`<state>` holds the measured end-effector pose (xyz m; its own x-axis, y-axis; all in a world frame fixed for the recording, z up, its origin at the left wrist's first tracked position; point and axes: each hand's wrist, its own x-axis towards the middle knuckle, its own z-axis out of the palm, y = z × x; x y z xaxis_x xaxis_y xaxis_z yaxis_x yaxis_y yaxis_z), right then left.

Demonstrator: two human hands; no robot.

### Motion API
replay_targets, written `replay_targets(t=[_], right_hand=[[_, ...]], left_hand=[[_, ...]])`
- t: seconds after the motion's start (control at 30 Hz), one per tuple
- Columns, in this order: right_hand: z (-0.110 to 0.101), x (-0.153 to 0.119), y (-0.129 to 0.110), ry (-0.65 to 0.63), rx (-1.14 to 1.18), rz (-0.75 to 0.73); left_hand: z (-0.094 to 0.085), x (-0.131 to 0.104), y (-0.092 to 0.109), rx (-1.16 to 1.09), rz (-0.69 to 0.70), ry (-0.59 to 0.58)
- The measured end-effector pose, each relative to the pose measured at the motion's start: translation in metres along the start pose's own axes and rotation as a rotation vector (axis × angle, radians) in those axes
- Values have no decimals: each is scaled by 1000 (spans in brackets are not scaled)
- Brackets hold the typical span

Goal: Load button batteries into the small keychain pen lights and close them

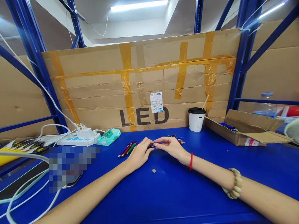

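Left hand [138, 153] and right hand [172, 147] narrowly pinch a small part [152, 145]. Work seems midway, pens [126, 149] lying either side.

Behind the blue table [149, 199] stands a large sheet of brown cardboard [105, 93], with orange tape [126, 62] and the black letters "LED" [138, 116] on it. Blue metal posts [241, 53] rise at both sides. Above, a long white lamp [139, 6] shines under the pale ceiling [140, 23].

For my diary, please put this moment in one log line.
left hand: pinching small object; right hand: touching it; beside left: pen-like tubes; nearer: silvery disc
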<state>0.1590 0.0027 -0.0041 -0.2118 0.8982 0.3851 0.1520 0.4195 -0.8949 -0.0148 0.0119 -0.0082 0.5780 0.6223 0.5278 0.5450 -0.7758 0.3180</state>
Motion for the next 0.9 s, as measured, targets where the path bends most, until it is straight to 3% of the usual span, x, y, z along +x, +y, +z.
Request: replay_targets(t=[0.23, 0.5, 0.57, 0.73, 0.9], right_hand=[[0, -5, -9, 36, -424, -335], [-2, -6, -11, 24, -531, -375], [0, -10, -14, -72, -498, -367], [7, -19, -17, -507, -487, -346], [6, -17, -15, -512, -589, -347]], left_hand=[[0, 0, -2, -16, -46, 23], [2, 0, -3, 0, -123, 85], [3, 0, -4, 8, -162, 114], [3, 0, -7, 9, -156, 152], [2, 0, -7, -24, -125, 196]])
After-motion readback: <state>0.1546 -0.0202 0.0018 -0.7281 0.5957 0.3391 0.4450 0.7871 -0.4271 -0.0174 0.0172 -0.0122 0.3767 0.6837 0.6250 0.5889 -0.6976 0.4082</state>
